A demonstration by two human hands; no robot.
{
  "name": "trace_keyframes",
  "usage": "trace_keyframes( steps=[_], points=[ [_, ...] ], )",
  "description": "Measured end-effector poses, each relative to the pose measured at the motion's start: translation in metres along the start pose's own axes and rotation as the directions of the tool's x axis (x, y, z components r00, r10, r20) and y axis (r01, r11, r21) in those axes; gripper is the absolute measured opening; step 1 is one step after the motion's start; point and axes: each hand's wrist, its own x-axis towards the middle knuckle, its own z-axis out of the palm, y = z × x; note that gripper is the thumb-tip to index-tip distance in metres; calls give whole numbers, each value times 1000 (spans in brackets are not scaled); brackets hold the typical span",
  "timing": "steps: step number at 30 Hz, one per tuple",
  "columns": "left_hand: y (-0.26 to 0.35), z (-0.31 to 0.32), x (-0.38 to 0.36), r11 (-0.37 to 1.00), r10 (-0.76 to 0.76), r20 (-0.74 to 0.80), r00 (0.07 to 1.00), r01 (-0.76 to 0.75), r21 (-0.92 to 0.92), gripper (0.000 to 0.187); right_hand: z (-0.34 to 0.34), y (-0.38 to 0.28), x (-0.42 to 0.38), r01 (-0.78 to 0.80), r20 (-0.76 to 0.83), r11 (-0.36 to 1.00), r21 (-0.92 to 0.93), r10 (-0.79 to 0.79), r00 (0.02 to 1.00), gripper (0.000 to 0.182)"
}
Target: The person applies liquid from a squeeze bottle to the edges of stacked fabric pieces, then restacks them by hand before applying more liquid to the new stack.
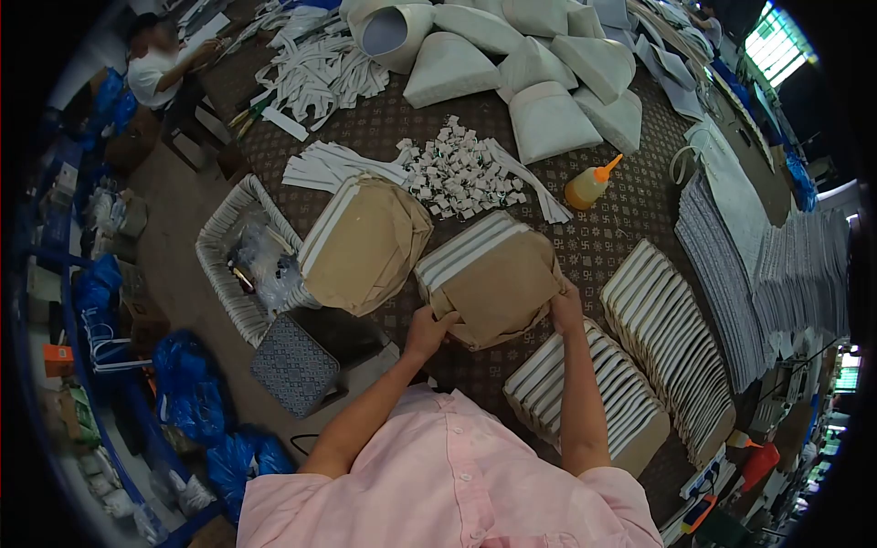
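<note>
In front of me lies a stack of brown panels [507,283] with white strips along its upper edge. My left hand [429,333] grips its lower left corner, thumb on top and the other fingers partly hidden. My right hand [565,307] is closed around the right edge, its fingertips partly hidden. Left of this stack is a similar brown stack [370,242]. Beyond both is a heap of small white pieces with metal bits [461,169], with white strips [343,169] beside it. An orange-tipped glue bottle [586,187] stands to the right.
Rows of white-edged brown panels [671,347] line the right side, near grey sheet stacks [717,274]. White padded pouches [553,114] and loose strips [324,73] cover the far side. At left are a woven basket [219,224], a patterned stool [294,363] and a seated person [160,73].
</note>
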Motion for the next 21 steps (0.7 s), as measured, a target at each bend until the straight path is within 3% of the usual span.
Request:
trace_keyframes(
  steps=[1, 2, 6, 8, 9, 10, 11, 12, 14, 15, 21],
  points=[
    [-1, -3, 2, 1000, 2, -5, 1000, -2, 5, 28, 5, -3, 0, -46, -80, 985, -167, 33, 996, 29],
    [-1, -5, 5, 995, -91, -2, 996, 90, -33, 29, 10, -6, 2, -101, -163, 940, -326, 50, 985, 25],
    [10, -12, 7, 928, -332, -7, 943, 326, -179, 33, 10, -2, 6, -171, -340, 978, -116, 123, 932, 24],
    [5, -15, 9, 938, -320, 0, 947, 317, -143, 32, 10, -8, 7, -157, -316, 986, 53, 165, 934, 27],
    [1, -15, 9, 945, -310, 5, 951, 308, -112, 31, 9, -8, 6, -155, -321, 987, 54, 164, 933, 27],
    [-4, -14, 9, 945, -309, 9, 951, 308, -112, 31, 9, -8, 6, -111, -272, 984, -139, 69, 960, 30],
    [-9, -13, 8, 980, -192, -9, 981, 191, -48, 32, 10, -8, 7, -50, -203, 945, -324, -17, 979, 32],
    [-8, -13, 7, 997, -71, -21, 997, 71, 17, 33, 15, -10, 6, -45, -201, 945, -325, -22, 979, 32],
    [-9, -9, 2, 999, -11, -64, 998, 14, 44, 34, 24, -11, 4, 165, -112, 740, -652, -308, 945, 21],
    [-8, -7, 1, 997, 46, -106, 993, -38, 73, 36, 23, -8, 5, 168, -108, 739, -653, -310, 945, 21],
    [-10, -13, 4, 987, -155, -81, 985, 158, 37, 36, 11, 21, 15, 152, -194, 815, -559, -307, 932, 21]
  ],
)
